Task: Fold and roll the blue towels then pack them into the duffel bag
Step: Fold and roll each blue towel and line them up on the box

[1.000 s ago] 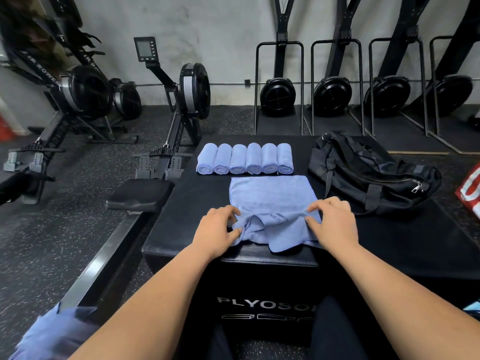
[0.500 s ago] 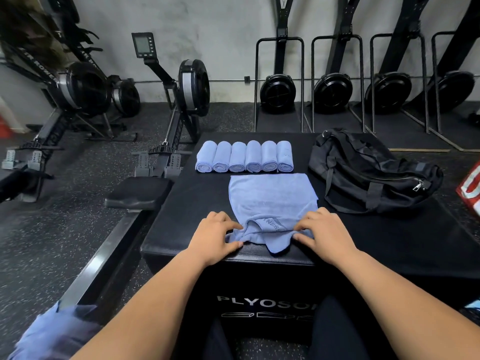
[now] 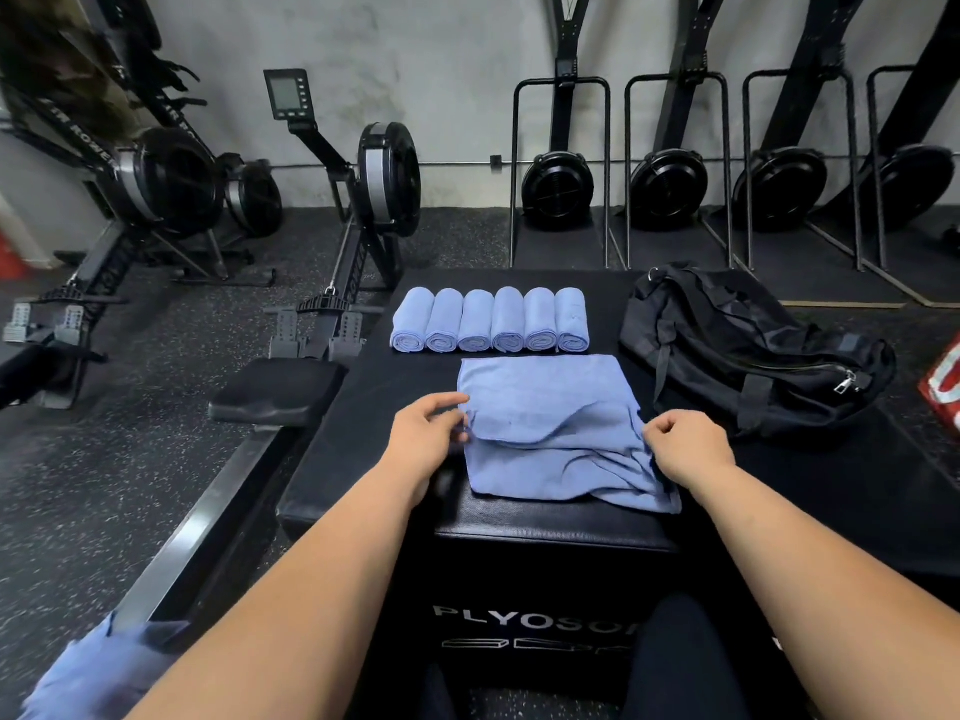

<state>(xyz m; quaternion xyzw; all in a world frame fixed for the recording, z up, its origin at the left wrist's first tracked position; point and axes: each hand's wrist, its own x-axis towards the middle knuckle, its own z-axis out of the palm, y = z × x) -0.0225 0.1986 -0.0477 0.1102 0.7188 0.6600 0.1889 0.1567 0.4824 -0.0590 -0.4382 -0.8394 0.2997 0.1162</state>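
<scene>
A blue towel [image 3: 561, 428] lies on the black plyo box [image 3: 545, 532], its near part doubled over the far part with a curved folded edge across the middle. My left hand [image 3: 426, 439] pinches the towel's left edge. At the right edge, my right hand [image 3: 685, 449] grips the cloth with curled fingers. Several rolled blue towels [image 3: 491, 320] sit in a row just beyond it. The black duffel bag [image 3: 748, 356] lies to the right, zipped as far as I can see.
More blue towels [image 3: 98, 672] lie in a heap at the lower left. A rowing machine [image 3: 332, 283] stands left of the box, with its seat [image 3: 275, 389] close by. Upright rowers line the back wall. A red object [image 3: 943, 387] shows at the right edge.
Both hands have moved apart and forward, carrying the towel's near end over the far part. The bunched near edge is now a flatter fold.
</scene>
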